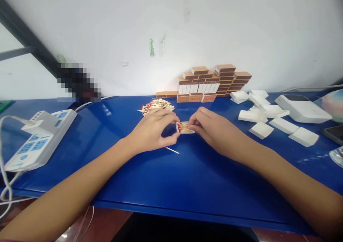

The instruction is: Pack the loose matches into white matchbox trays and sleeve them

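Note:
A small white matchbox tray (185,132) full of red-tipped matches (183,127) is in front of me, just above the blue table or resting on it; I cannot tell which. My left hand (154,129) grips the tray's left end between thumb and fingers. At the right end, my right hand (205,125) pinches at the ends of the matches, its thumb and forefinger closed together. Behind my left hand lies a heap of loose matches (158,106). One single match (172,150) is on the table nearer to me.
Brown and white matchboxes (206,81) are stacked against the wall. To the right lie several white empty trays (264,110) beside a white device (302,108). A power strip (40,142) with cables occupies the left of the blue table (150,185).

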`<state>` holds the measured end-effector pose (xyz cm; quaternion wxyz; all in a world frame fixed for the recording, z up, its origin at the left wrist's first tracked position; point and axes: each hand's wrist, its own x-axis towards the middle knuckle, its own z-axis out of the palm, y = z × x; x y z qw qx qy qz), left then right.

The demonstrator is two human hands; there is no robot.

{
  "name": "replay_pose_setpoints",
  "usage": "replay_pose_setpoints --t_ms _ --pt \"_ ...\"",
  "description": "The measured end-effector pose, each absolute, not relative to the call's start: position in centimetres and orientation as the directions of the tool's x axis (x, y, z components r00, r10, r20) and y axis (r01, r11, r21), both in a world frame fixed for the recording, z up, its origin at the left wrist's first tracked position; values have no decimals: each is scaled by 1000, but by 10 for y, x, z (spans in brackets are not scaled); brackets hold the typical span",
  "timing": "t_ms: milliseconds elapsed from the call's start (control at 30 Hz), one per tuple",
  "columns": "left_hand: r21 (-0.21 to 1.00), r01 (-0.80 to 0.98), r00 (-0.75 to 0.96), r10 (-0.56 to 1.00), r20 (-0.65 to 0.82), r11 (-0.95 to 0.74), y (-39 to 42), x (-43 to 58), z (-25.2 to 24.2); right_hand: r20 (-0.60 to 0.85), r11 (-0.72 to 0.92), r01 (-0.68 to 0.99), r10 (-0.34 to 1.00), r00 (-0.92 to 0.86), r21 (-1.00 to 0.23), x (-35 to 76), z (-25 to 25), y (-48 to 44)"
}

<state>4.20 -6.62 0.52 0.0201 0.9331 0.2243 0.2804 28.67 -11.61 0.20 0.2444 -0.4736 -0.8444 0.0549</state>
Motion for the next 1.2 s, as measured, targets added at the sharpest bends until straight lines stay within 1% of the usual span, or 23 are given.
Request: replay_pose_setpoints --t_ms 100,200,300,433,633,733,900,1200 --pt "183 411 752 445 485 -893 -66 42 4 341 546 778 828 -445 -311 289 2 -116" --pt "189 405 753 444 486 -894 -66 41 2 309 545 784 832 -461 -298 292 3 -117" --pt "187 410 755 447 479 -893 -68 42 3 291 540 780 838 -462 -316 292 4 -119" --pt "191 417 758 456 467 -889 -71 44 5 299 549 760 833 -465 -349 290 6 -122" --pt "204 414 769 461 442 -887 -72 44 5 326 540 773 835 -444 -331 291 6 -123" --pt "206 423 766 469 439 -883 -72 45 5 314 546 772 833 -456 -325 292 5 -123" --pt "196 401 790 446 422 -895 -76 47 5 285 558 750 828 -482 -355 290 4 -124" --pt "206 390 801 441 405 -897 -79 49 3 257 540 753 841 -475 -375 290 6 -126"
